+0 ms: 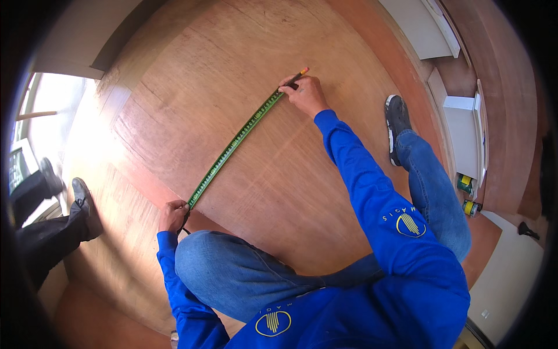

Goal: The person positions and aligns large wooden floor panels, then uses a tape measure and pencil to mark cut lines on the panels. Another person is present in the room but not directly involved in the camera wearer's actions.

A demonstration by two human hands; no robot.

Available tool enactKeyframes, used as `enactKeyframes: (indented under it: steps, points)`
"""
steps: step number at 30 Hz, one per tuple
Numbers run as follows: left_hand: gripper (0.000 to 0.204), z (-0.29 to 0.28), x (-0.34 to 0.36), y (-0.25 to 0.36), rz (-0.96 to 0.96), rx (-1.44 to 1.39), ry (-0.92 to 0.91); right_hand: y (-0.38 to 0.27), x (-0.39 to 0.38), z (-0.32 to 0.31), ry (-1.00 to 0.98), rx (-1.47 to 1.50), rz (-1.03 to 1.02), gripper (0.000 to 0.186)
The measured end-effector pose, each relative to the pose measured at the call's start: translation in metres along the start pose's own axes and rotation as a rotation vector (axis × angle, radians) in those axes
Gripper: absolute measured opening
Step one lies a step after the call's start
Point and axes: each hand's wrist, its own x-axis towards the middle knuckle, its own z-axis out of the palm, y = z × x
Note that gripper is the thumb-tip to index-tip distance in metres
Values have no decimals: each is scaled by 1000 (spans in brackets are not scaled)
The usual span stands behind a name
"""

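A green measuring tape (pixel 235 144) with dark markings is stretched slantwise across the reddish-brown wooden board. My left hand (pixel 172 216) is closed on its near end, beside my bent knee; a dark strap-like bit hangs by those fingers, and the rest of what they hold is hidden. At the far end, my right hand (pixel 307 96) pinches the tape against the board. The same fingers also hold a dark pencil (pixel 300 75) with an orange-red tip, which points up and to the right.
Another person's dark shoe (pixel 86 210) and trouser legs are at the left, near a bright opening. My own shoe (pixel 396 125) rests on the wood at the right. Beyond it are pale boards (pixel 463 136) and two small cans (pixel 471 208). A dark object (pixel 528 231) lies farther right.
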Motion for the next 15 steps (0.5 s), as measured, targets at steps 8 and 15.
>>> enactKeyframes:
  steps: [8, 15]
  points:
    - [19, 1, -3, 5, -29, 40, 18, -6, 1, 2, 10, -39, 47, 10]
    - [19, 1, -4, 10, 14, 28, 19, -8, -3, -4, -37, -19, 158, 10]
